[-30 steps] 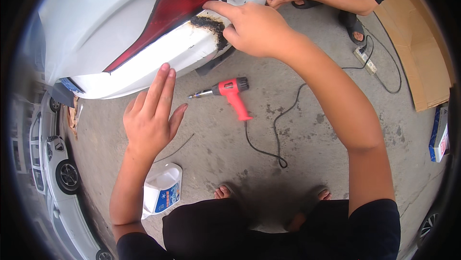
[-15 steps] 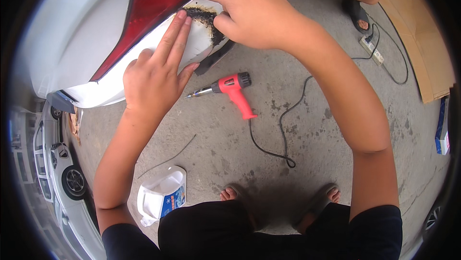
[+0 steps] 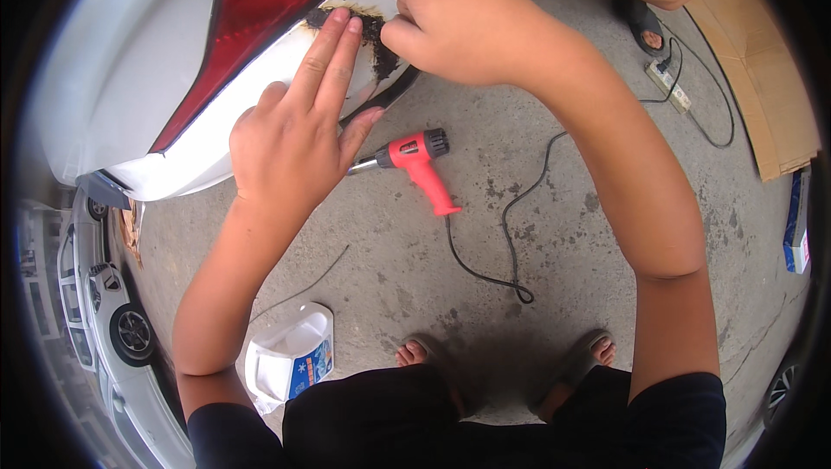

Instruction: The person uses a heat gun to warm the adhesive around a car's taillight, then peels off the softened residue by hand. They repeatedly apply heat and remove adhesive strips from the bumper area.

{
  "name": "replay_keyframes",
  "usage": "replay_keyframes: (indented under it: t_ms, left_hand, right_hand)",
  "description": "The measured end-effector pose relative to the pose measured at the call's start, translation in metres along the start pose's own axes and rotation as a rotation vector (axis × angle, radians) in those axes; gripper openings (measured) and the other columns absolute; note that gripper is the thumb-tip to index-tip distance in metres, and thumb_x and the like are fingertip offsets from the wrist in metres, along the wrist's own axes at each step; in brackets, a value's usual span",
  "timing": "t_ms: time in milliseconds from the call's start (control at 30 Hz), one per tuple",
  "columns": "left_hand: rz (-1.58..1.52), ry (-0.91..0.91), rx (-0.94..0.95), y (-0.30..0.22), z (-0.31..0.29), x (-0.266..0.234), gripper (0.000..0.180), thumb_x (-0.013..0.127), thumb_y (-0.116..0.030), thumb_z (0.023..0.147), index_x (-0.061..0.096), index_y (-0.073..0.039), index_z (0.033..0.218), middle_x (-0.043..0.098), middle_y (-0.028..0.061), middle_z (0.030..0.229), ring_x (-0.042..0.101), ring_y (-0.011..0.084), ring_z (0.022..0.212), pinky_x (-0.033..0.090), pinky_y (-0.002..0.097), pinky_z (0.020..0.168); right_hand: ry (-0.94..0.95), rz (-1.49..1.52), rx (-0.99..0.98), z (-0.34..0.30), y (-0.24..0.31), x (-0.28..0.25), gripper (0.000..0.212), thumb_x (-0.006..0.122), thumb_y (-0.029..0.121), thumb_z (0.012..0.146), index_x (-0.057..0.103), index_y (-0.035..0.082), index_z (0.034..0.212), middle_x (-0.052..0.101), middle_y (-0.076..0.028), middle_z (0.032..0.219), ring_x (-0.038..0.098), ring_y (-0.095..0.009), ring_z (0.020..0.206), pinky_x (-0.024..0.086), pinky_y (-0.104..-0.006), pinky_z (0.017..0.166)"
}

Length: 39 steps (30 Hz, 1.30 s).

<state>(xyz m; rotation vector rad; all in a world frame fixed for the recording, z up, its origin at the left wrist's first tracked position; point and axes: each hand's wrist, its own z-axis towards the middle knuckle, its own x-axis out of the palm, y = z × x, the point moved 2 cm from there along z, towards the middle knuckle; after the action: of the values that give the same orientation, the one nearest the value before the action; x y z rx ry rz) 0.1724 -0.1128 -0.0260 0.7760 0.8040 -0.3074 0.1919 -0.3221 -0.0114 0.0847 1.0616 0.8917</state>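
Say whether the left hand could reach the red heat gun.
Likely yes, with a downward reach: the left hand holds nothing, and the red heat gun lies on the floor, its handle uncovered.

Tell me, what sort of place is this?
Probably an outdoor car repair spot: a white bumper with a blackened patch, a red heat gun on the ground, and another car nearby.

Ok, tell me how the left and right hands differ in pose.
The left hand holds two straight fingers over the blackened patch; the right hand extends its index finger toward the red taillight. The left hand's pair points forward; the right hand's index points left. Both are bare, with nothing visibly held.
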Motion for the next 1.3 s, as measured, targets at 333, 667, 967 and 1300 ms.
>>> replay_keyframes:
  t_ms: [333,667,967,1300]
  left_hand:
    - [-0.214,-0.056,0.376,-0.044,-0.052,-0.048,0.046,0.072,-0.033,0.092,0.072,-0.018,0.136,0.067,-0.0058,0.146,0.041,0.0066,0.059,0.032,0.021,0.049]
    - [-0.123,-0.205,0.127,-0.004,-0.059,-0.013,0.048,0.082,-0.025,0.084,0.075,-0.015,0.13,0.073,0.008,0.131,0.054,0.0108,0.062,0.044,0.0244,0.055]
    - [0.235,-0.265,0.029,0.012,-0.001,0.007,0.063,0.079,-0.049,0.083,0.066,-0.037,0.144,0.057,0.0046,0.116,0.057,0.0185,0.089,0.05,0.03,0.068]
    - [0.137,-0.402,0.038,0.017,-0.006,-0.01,0.064,0.078,-0.051,0.085,0.066,-0.038,0.146,0.057,0.0079,0.115,0.061,0.019,0.089,0.052,0.0321,0.07]
  right_hand:
    - [0.107,-0.028,0.072,0.001,-0.001,-0.004,0.041,0.051,0.011,0.091,0.059,0.003,0.131,0.072,-0.028,0.107,0.068,-0.047,0.103,0.054,-0.0545,0.091]
    - [0.133,0.018,0.066,-0.004,0.009,-0.013,0.044,0.052,0.011,0.091,0.058,0.004,0.134,0.071,-0.028,0.115,0.068,-0.047,0.108,0.054,-0.0534,0.094]
    - [0.148,-0.01,0.099,-0.002,0.006,-0.012,0.042,0.052,0.014,0.092,0.058,0.005,0.133,0.072,-0.027,0.114,0.068,-0.047,0.107,0.054,-0.0532,0.093]
    - [0.189,-0.002,0.084,-0.004,0.011,-0.021,0.035,0.055,0.012,0.091,0.061,0.004,0.124,0.073,-0.026,0.11,0.068,-0.046,0.106,0.054,-0.0534,0.092]
